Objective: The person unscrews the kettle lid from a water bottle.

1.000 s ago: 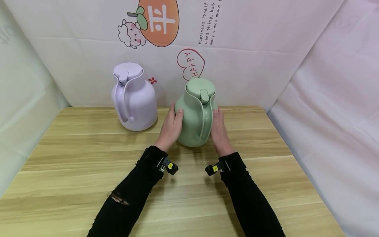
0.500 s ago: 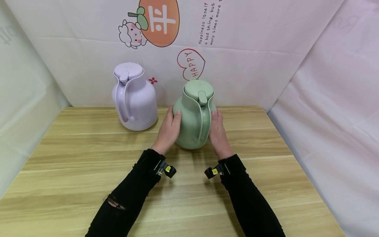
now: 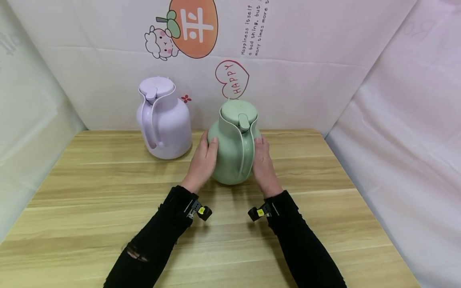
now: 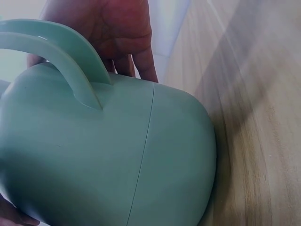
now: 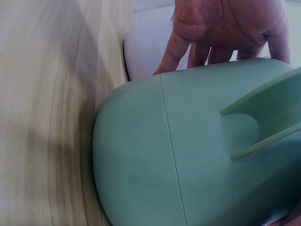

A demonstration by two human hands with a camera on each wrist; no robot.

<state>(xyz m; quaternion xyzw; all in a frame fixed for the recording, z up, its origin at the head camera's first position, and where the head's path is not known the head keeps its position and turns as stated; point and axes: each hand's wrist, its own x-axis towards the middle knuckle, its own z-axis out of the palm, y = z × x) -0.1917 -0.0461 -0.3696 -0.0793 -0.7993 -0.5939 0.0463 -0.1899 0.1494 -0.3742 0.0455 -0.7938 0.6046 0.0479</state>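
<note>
A green thermos jug (image 3: pixel 229 156) with a round lid (image 3: pixel 235 110) stands between both hands, its loop handle (image 3: pixel 247 156) facing the person. My left hand (image 3: pixel 200 165) holds the belly on the left side, thumb towards the front. On the opposite side my right hand (image 3: pixel 265 167) grips the belly just beside the handle, its fingers reaching back along the wall. In the left wrist view, the jug's base (image 4: pixel 193 155) lies right at the tabletop. In the right wrist view, the left hand's fingers (image 5: pixel 174 52) press along the green wall.
A lilac thermos jug (image 3: pixel 169 126) of the same shape stands back left, its handle turned front-left. The wood-grain table (image 3: pixel 108 192) ends at a printed white cloth backdrop (image 3: pixel 299 88). White cloth (image 3: pixel 407 140) also hangs on both sides.
Both hands have brought the green jug a little towards the person and slightly left. The lilac jug has stayed in place.
</note>
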